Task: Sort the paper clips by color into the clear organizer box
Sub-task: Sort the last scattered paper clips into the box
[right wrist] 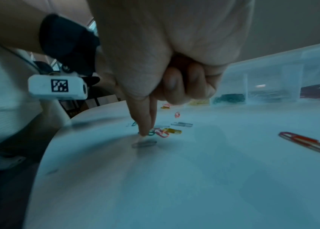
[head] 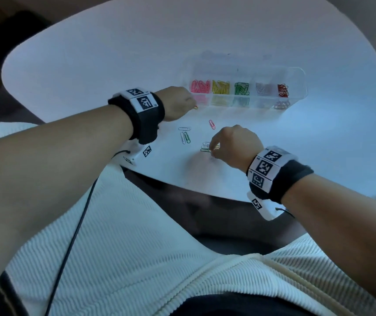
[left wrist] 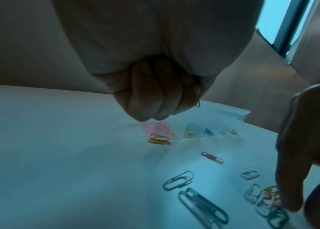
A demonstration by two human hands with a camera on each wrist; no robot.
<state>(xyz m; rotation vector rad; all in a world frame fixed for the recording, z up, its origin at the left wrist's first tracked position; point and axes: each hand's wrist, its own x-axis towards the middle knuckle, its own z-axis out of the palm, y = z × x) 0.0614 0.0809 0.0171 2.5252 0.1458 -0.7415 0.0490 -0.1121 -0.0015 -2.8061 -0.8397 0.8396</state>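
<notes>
The clear organizer box (head: 296, 74) lies on the white table (head: 114, 53), holding pink, yellow, green, silver and red clips in separate compartments. My left hand (head: 178, 103) hovers as a fist by the pink end; in the left wrist view a greenish clip (left wrist: 198, 104) pokes out between its curled fingers. A yellow clip (left wrist: 159, 142) and a red one lie just beyond it. My right hand (head: 212, 151) pinches thumb and forefinger down onto a silver clip (right wrist: 144, 143) beside a mixed cluster (head: 206, 147).
Loose on the table are a pink clip (head: 212, 124), a silver clip (head: 184, 128) and a green and silver pair (head: 186, 137). A red clip (right wrist: 308, 144) lies to the right of my right hand. The table's front edge is close to my wrists.
</notes>
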